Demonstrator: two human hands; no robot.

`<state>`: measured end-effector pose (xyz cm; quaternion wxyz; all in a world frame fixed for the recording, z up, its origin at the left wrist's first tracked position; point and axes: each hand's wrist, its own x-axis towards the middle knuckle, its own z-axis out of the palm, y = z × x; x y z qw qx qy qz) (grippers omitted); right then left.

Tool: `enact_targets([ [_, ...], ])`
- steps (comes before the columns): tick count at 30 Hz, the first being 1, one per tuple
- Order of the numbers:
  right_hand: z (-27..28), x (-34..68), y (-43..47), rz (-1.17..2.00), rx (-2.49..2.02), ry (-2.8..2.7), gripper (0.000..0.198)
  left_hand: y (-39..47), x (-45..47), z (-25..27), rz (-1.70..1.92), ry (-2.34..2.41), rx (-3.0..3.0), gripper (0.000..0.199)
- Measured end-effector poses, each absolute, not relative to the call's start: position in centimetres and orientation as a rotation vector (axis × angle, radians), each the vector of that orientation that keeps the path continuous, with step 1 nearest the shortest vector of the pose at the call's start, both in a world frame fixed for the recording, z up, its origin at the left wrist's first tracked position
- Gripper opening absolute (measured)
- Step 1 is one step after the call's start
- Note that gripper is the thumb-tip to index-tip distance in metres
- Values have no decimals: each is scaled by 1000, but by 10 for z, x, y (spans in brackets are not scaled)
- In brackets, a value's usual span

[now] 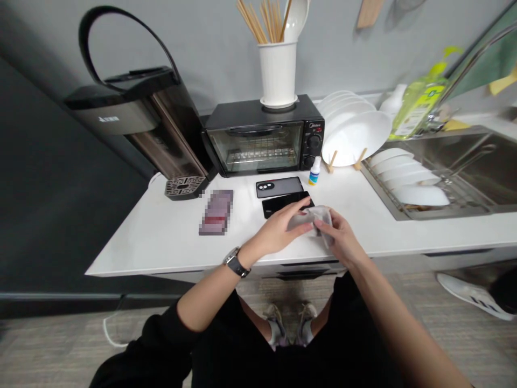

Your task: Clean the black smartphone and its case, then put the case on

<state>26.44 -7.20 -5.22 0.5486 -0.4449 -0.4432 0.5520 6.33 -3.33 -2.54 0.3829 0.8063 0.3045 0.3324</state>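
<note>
Over the counter's front part, my left hand [278, 229] and my right hand [341, 235] hold a crumpled, thin greyish-white cloth [323, 214] between them. The right thumb presses on it, and the left fingers reach over its other side. Whether it is fabric or a wipe is unclear. Just behind my left hand lies a black phone [277, 206], partly hidden by the fingers. Beyond that sits a phone case [283, 187] with a dark rim and camera cut-outs. A small white spray bottle [314, 172] with a blue and yellow label stands upright nearby.
A blurred-out purplish packet [217, 213] lies left on the white counter [141, 242]. Behind stand a water dispenser [161, 129], a toaster oven [262, 145] bearing a utensil holder [278, 73], and racked plates [357, 137]. The sink [476, 161] is right; another person's shoe [472, 296] shows below.
</note>
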Motion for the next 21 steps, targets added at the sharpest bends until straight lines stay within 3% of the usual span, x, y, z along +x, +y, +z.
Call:
enact_targets([
  [7,-60,253,-76,1301,-1066,-1209,44,-44,56,-26,941,910,1664,29],
  [12,-61,249,-71,1249,-1086,-1281,57,-46,40,-11,1016,966,1688,30],
  [21,-24,227,-53,1008,-1049,-1373,37,-33,30,5,920,992,1879,20],
])
